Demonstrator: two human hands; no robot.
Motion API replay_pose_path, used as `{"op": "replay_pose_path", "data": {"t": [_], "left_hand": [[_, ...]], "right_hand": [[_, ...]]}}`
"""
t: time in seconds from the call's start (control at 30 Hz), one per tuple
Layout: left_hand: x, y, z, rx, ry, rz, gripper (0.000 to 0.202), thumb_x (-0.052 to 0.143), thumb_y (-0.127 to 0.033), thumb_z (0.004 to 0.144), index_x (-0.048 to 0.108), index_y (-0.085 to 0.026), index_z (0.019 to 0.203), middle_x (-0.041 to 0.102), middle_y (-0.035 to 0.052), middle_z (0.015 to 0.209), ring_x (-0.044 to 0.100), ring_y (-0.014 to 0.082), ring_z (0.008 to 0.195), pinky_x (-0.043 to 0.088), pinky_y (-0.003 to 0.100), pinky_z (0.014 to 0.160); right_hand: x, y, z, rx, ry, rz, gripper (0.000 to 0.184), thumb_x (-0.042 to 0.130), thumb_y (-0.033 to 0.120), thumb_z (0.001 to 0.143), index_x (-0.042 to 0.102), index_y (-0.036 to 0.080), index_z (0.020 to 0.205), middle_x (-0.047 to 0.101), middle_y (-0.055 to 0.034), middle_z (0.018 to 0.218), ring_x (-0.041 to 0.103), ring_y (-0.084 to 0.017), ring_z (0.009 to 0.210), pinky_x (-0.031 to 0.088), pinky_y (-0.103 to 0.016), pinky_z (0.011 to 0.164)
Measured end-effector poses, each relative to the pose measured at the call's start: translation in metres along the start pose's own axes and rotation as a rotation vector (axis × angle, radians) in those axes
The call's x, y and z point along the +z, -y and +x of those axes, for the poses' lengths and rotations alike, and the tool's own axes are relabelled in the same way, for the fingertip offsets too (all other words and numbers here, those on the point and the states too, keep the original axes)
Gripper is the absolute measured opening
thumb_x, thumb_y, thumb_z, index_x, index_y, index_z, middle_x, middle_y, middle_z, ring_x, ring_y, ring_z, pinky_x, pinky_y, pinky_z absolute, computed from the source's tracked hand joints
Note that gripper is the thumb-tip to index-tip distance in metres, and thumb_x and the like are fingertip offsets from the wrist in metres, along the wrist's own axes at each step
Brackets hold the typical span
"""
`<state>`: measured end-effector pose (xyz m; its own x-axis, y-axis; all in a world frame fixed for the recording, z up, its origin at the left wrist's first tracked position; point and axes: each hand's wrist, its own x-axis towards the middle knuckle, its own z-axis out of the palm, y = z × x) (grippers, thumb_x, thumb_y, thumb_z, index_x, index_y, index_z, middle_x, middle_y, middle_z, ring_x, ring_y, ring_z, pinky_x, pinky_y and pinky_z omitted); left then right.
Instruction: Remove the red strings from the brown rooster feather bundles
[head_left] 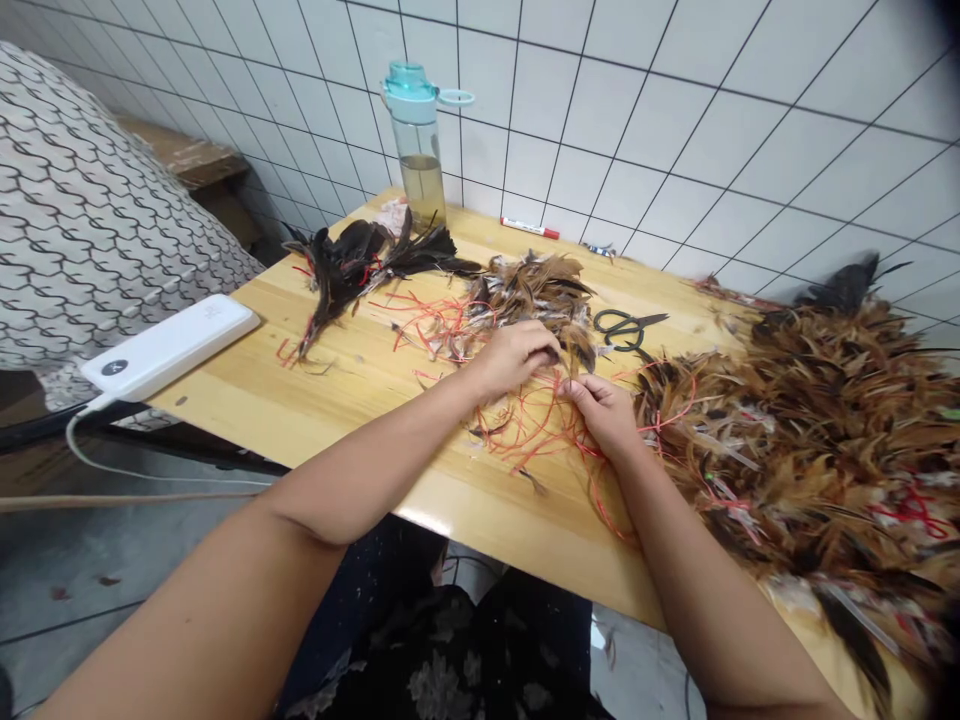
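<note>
My left hand (516, 358) is over the middle of the table, its fingers curled together. Whatever they hold is hidden. Close beside it, my right hand (604, 408) has thumb and forefinger pinched at the base of a small brown feather (573, 362). Loose red strings (525, 425) lie tangled below and between both hands. Just beyond my left hand rests a pile of brown feathers (541, 285), with more red strings (427, 318) at its left. Dark-handled scissors (626, 328) lie flat past my right hand.
A large heap of brown feathers (825, 420) covers the table's right side. Black feather bunches (352, 265) lie at the far left, near a water bottle (420, 150). A red-and-white marker (529, 228) is by the tiled wall. A white power bank (172, 350) overhangs the left edge.
</note>
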<state>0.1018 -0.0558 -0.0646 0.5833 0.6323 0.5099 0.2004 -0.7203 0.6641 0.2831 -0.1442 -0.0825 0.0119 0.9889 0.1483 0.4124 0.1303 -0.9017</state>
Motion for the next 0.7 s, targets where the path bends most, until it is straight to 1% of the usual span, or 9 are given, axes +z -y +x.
{"op": "replay_pose_path", "data": {"t": [0.07,0.1,0.17,0.23,0.33,0.43,0.53,0.6,0.7], "left_hand": [[0.003,-0.001,0.001,-0.199,-0.099,-0.198,0.006,0.066,-0.013,0.077,0.067,-0.014,0.083,0.065,0.0031,0.083,0.059,0.0128,0.079,0.046,0.025,0.076],[0.005,-0.003,0.001,-0.31,-0.108,-0.328,0.008,0.068,-0.015,0.075,0.065,-0.013,0.083,0.064,0.0019,0.079,0.059,0.0118,0.074,0.046,0.025,0.072],[0.01,-0.008,0.001,-0.495,-0.062,-0.593,0.016,0.072,-0.018,0.073,0.061,-0.012,0.084,0.062,-0.0001,0.071,0.057,0.01,0.064,0.046,0.023,0.064],[0.017,-0.014,-0.001,-0.587,0.011,-0.781,0.022,0.074,-0.019,0.071,0.059,-0.011,0.086,0.062,-0.0005,0.068,0.057,0.0093,0.06,0.046,0.023,0.06],[0.024,-0.02,-0.002,-0.602,0.023,-0.873,0.024,0.075,-0.016,0.068,0.058,-0.011,0.084,0.061,-0.0011,0.066,0.056,0.0078,0.058,0.045,0.021,0.058],[0.027,-0.019,-0.002,-0.577,-0.007,-0.843,0.022,0.075,-0.014,0.065,0.059,-0.012,0.08,0.059,-0.0031,0.063,0.052,0.0059,0.055,0.041,0.02,0.057],[0.026,-0.017,-0.001,-0.541,-0.016,-0.797,0.019,0.074,-0.012,0.061,0.062,-0.011,0.076,0.061,-0.0027,0.067,0.054,0.0068,0.063,0.042,0.021,0.064],[0.025,-0.016,-0.001,-0.522,-0.005,-0.782,0.017,0.074,-0.011,0.059,0.064,-0.011,0.074,0.063,-0.0021,0.07,0.055,0.0076,0.067,0.043,0.021,0.068],[0.023,-0.015,-0.001,-0.529,0.051,-0.805,0.019,0.075,-0.012,0.06,0.065,-0.01,0.077,0.062,-0.002,0.068,0.054,0.0077,0.065,0.042,0.022,0.066]], "right_hand": [[0.002,-0.002,0.0,0.024,-0.088,-0.015,0.032,0.057,0.047,0.08,0.07,0.02,0.071,0.064,-0.0006,0.066,0.057,-0.016,0.068,0.044,-0.029,0.069],[0.002,-0.003,0.0,0.032,-0.135,-0.017,0.031,0.057,0.046,0.081,0.072,0.02,0.073,0.066,-0.0009,0.067,0.058,-0.017,0.069,0.045,-0.029,0.07],[0.004,-0.004,0.0,0.039,-0.226,-0.004,0.032,0.056,0.045,0.082,0.074,0.02,0.076,0.07,-0.0021,0.073,0.061,-0.019,0.074,0.047,-0.031,0.073],[0.005,-0.004,0.001,0.044,-0.281,0.006,0.032,0.055,0.045,0.083,0.074,0.019,0.079,0.072,-0.0034,0.079,0.063,-0.02,0.078,0.048,-0.032,0.077],[0.007,-0.003,0.001,0.017,-0.267,-0.039,0.032,0.054,0.045,0.083,0.073,0.02,0.077,0.071,-0.0036,0.075,0.063,-0.02,0.075,0.047,-0.032,0.074],[0.009,-0.002,0.002,-0.054,-0.185,-0.103,0.03,0.053,0.043,0.082,0.069,0.02,0.07,0.067,-0.0022,0.069,0.059,-0.018,0.068,0.045,-0.03,0.068],[0.009,-0.003,0.003,-0.073,-0.144,-0.138,0.029,0.055,0.043,0.08,0.063,0.02,0.064,0.059,-0.0002,0.061,0.053,-0.015,0.061,0.041,-0.028,0.061],[0.008,-0.003,0.003,-0.073,-0.123,-0.144,0.029,0.056,0.042,0.079,0.059,0.02,0.06,0.055,0.0009,0.058,0.05,-0.014,0.058,0.039,-0.027,0.059],[0.007,-0.003,0.003,-0.061,-0.103,-0.121,0.027,0.058,0.041,0.078,0.057,0.021,0.06,0.055,0.0013,0.058,0.048,-0.014,0.058,0.039,-0.026,0.059]]}}
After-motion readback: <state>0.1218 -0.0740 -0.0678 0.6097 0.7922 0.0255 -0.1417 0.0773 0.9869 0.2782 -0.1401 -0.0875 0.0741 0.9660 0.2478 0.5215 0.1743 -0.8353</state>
